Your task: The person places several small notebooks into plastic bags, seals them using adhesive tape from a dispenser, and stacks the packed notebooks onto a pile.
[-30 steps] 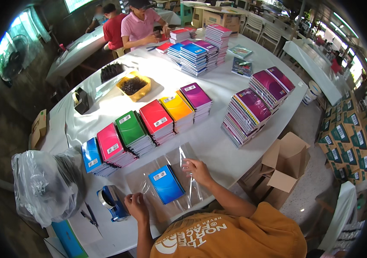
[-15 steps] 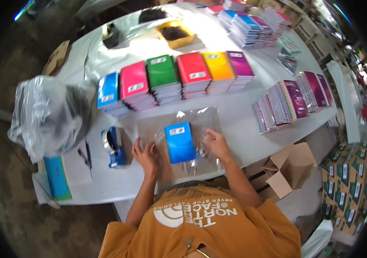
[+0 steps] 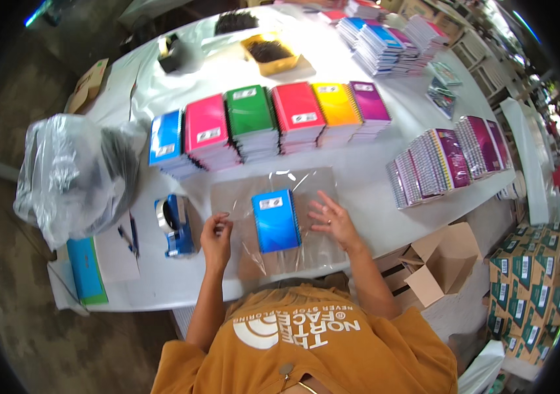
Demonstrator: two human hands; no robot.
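Observation:
A blue spiral notebook lies on a clear plastic sheet spread on the white table in front of me. My left hand pinches the sheet's left edge, just left of the notebook. My right hand rests flat with fingers spread on the sheet, to the right of the notebook.
A row of notebook stacks, blue, pink, green, red, yellow and purple, stands behind the sheet. A blue tape dispenser sits at the left, a plastic bag farther left. An open cardboard box stands at the right.
The view tilted down and swung toward me. My hands moved apart along the plastic sheet; the left one now pinches its edge. The blue notebook stays on the sheet.

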